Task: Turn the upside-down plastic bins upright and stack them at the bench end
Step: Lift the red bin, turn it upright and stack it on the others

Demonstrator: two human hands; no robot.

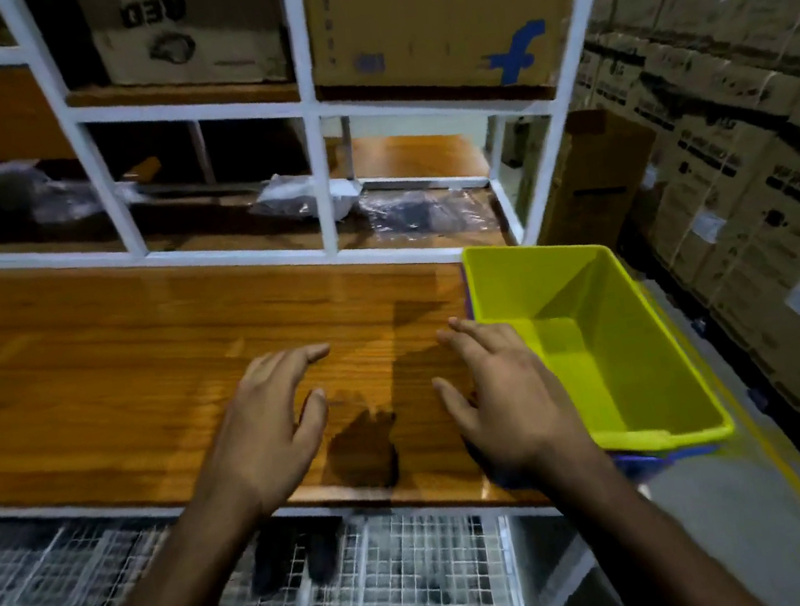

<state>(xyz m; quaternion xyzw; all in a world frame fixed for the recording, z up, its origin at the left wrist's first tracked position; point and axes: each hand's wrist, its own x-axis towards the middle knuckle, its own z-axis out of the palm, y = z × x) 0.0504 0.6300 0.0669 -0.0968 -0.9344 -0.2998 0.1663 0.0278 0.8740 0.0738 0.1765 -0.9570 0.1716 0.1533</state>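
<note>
A lime-green plastic bin (597,351) stands the right way up at the right end of the wooden worktop (137,363). Its open side faces up and I can see right down to its bottom. Under it a bit of a blue bin (665,457) peeks out at the near edge, so the green one sits on top of it. A thin strip of purple shows along the green bin's left side, but I cannot tell what it belongs to.

The person's left hand (263,427) is over the middle of the worktop, palm down, with the fingers spread and a little bent. It holds nothing. The right hand (499,391) is just beside the green bin's left wall, palm down too, fingers spread and loose, holding nothing. I cannot tell if it touches the bin. Dark shadows of the hands fall on the wood between them.

Behind the worktop is a white metal rack (309,108). Cardboard boxes (428,18) sit on its upper shelf, one with a blue letter f on it. Plastic-wrapped packets (304,197) lie on the lower shelf. Below the worktop there is a wire mesh shelf (417,570). On the right, a tall wall of stacked brown cartons (742,106) stands beside a yellow floor line (799,487)
</note>
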